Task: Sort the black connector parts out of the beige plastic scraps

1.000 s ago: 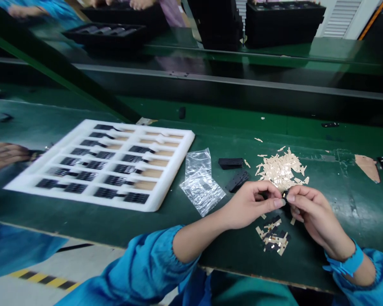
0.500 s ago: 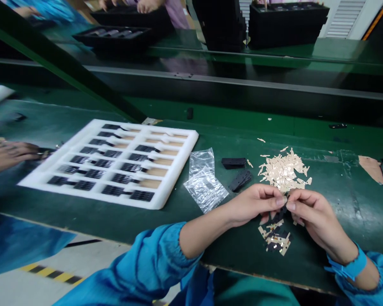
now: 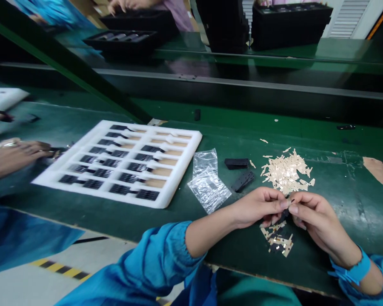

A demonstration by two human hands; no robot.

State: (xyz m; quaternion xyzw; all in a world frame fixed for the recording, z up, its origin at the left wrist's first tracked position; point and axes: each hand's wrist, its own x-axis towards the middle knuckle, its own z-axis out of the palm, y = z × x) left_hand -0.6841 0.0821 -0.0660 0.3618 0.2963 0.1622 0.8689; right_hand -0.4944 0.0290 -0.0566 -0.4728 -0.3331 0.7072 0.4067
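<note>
My left hand [image 3: 264,207] and my right hand [image 3: 311,211] meet fingertip to fingertip over the green bench, thumbs and forefingers pinched. Between them is a small black flat part [image 3: 285,215], mostly covered by my fingers. Just beneath lies a small heap of tan and black flat pieces [image 3: 279,241]. Beyond my hands spreads a larger pile of thin tan strips [image 3: 287,171]. To the left of that pile are two stacks of black strips, one straight [image 3: 236,163] and one slanted [image 3: 243,181]. Clear plastic bags [image 3: 209,185] lie left of the stacks.
A white foam tray [image 3: 166,199] holds rows of black comb-like parts. Past it, another person's hand [image 3: 19,155] rests at the left. A green slanted post [image 3: 83,80] crosses the upper left. Black trays [image 3: 124,38] stand on the far bench. A brown scrap [image 3: 376,171] lies at right.
The whole view has shifted slightly, moving the scene a little right. My hands keep their pinch, with fingers slightly adjusted. At the left, a co-worker's second hand has come into view holding something dark.
</note>
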